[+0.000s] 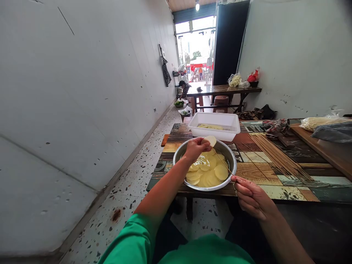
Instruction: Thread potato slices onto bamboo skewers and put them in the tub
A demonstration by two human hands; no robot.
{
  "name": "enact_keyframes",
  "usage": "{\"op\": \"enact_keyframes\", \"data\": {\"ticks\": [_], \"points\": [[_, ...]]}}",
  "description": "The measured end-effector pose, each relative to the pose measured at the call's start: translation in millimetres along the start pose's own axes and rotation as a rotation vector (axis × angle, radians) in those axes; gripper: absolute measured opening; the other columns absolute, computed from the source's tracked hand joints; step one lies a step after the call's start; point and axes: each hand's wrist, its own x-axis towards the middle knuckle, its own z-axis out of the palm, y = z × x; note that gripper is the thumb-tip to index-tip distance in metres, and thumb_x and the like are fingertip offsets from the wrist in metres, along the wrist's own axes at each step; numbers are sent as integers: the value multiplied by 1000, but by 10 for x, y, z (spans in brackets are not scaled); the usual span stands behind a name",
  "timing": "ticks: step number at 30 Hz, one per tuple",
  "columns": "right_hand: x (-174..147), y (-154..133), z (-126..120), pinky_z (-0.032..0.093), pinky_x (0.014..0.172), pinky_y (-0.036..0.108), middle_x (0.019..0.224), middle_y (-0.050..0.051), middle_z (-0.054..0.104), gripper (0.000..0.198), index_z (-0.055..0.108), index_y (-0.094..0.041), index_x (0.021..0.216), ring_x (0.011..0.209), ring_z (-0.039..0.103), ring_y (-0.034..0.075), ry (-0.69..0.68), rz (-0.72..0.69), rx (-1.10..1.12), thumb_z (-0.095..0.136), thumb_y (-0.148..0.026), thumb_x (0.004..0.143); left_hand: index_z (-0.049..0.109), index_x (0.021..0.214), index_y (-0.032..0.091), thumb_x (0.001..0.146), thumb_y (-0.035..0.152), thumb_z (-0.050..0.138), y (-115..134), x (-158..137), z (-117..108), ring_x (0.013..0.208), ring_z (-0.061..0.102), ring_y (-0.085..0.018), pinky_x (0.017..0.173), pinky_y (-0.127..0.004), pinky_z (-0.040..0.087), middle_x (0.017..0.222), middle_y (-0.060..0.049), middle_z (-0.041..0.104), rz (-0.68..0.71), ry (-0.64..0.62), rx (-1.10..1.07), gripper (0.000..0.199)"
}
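Left hand (196, 148) pinches a slice (211, 140) above a bowl (205, 189) of wet slices (210, 176), right hand (251, 198) gripping a skewer (224, 165).

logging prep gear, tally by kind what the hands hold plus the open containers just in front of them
Pale slice in left hand: 1
Wooden stick in right hand: 1
Metal basin: 1
White tub: 1
Total: 4

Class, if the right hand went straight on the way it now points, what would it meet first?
The right hand would probably meet the metal bowl first, at its near right rim, though the hand's height is unclear and it might pass above.
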Motion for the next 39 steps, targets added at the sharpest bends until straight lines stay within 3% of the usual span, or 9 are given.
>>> {"op": "enact_keyframes", "data": {"ticks": [3,7,13,18,23,26,29,35,39], "points": [[39,41,-93,11,28,15,50,-13,30,39,65,-18,96,35,10,1,47,-62,-206,77,-49,76,63,71,10,62,23,86,20,-3,-11,62,66,-13,74,-32,57,65,-1,67,-35,-20,-37,28],[53,42,-190,23,37,17,50,-9,34,46,69,-14,101,42,27,5,141,-297,-681,66,-56,84,64,74,9,68,20,84,54,0,-26,65,68,-14,75,-33,57,68,-3,68,-125,-33,-89,24],[35,-121,-381,45,58,28,80,8,69,45,75,-15,109,60,54,14,322,-596,-1199,57,-49,86,65,81,9,75,13,79,93,18,-51,65,69,-15,67,-28,56,72,-7,70,-324,-45,-173,15],[18,-175,-458,42,53,26,74,5,64,46,74,-16,104,57,48,12,259,-501,-1014,64,-55,83,66,84,9,76,10,77,110,29,-50,58,67,-14,51,-21,50,71,-7,70,-406,-82,-211,13],[-2,-174,-393,14,37,17,52,-11,26,41,65,-17,90,42,17,3,16,-94,-560,71,-57,80,67,80,8,74,6,78,116,41,-33,53,64,-11,50,-20,49,66,-6,68,-421,-132,-236,12],[15,-136,-338,9,33,15,51,-13,25,40,59,-19,86,39,8,1,-68,77,-316,78,-53,74,67,78,7,71,6,80,108,53,-29,54,63,-10,51,-19,49,68,-7,69,-407,-163,-266,15],[5,-85,-252,11,31,13,52,-13,31,42,58,-19,88,38,10,0,-29,62,-297,78,-53,74,67,76,8,70,7,82,91,63,-36,52,61,-9,50,-19,49,65,-5,68,-370,-134,-238,16],[-91,-10,-72,30,27,17,52,-11,43,48,56,-19,97,31,26,3,114,-154,-622,67,-63,81,67,76,7,64,15,87,74,59,-46,49,59,-7,48,-18,45,61,-3,65,-320,-217,-152,24],[-114,10,-7,27,25,17,49,-12,39,47,58,-18,96,29,23,2,128,-161,-536,67,-61,81,69,76,6,60,18,90,76,21,-4,49,57,-6,49,-19,45,61,-2,65,-296,-227,-132,29]]}}
